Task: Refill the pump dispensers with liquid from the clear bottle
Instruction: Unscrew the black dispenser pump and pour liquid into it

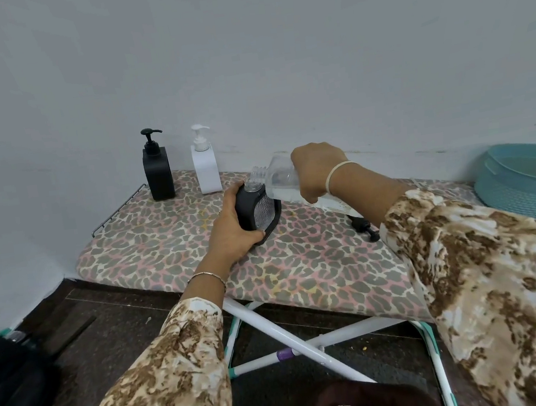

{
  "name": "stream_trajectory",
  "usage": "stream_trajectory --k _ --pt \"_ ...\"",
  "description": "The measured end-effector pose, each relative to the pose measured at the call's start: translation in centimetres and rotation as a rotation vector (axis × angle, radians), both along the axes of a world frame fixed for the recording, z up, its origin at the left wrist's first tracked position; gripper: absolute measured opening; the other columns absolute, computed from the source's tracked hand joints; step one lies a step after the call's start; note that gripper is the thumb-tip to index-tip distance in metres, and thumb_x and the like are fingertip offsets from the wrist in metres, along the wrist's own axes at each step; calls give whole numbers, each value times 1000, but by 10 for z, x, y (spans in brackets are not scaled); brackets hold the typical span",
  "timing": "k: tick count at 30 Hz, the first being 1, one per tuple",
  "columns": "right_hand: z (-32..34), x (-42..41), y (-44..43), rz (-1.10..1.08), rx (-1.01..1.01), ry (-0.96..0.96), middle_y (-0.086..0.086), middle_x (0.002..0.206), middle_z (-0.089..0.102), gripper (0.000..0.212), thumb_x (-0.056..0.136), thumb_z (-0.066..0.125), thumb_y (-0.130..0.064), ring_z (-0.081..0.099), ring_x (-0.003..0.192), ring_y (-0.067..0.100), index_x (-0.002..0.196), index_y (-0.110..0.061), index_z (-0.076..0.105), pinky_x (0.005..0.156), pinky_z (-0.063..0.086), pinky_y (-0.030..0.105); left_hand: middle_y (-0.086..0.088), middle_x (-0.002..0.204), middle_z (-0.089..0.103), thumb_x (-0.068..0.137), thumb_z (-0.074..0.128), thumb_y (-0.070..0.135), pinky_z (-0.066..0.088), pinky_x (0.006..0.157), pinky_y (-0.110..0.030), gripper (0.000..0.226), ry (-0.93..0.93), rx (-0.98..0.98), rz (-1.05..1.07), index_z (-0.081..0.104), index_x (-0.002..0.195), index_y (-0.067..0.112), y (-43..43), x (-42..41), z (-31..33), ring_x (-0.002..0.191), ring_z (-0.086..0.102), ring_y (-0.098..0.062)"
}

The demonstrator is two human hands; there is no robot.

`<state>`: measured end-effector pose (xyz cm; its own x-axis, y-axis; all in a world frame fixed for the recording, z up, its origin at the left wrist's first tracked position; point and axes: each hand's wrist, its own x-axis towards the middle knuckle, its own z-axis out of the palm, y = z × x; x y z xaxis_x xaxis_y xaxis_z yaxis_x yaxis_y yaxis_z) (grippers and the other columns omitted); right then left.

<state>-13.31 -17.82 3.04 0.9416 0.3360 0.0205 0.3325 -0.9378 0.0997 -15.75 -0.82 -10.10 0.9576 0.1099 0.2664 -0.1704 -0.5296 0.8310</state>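
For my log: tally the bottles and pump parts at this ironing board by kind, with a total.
Capped pump dispensers: 2, black dispenser and white dispenser
Opened dispensers: 1, black-framed dispenser, held by left hand
Clear bottles: 1, clear bottle, held by right hand
Loose pump heads: 1, black pump head
Total: 5

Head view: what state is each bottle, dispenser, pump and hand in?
held dispenser: pump off, neck open.
clear bottle: uncapped, tipped, mouth over held dispenser's neck.
loose pump: lying on the board.
black dispenser: upright, pump on.
white dispenser: upright, pump on.
left hand: grips held dispenser.
right hand: grips clear bottle.
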Motion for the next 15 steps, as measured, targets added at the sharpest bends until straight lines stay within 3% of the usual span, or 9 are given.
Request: stream_trajectory --k 9,15 --pt "1 -1 1 -2 -13 5 2 71 48 34 69 76 -5 53 77 25 88 -11 48 63 43 31 7 120 50 66 80 1 44 82 -19 102 -6 5 -5 24 145 33 1 1 -1 101 57 -14" --pt "2 -1 2 -9 -10 20 1 70 46 35 69 77 -6 54 78 25 90 -11 50 64 44 31 7 119 50 66 80 2 41 73 -8 102 -5 7 -1 24 145 33 1 2 -2 99 57 -13"
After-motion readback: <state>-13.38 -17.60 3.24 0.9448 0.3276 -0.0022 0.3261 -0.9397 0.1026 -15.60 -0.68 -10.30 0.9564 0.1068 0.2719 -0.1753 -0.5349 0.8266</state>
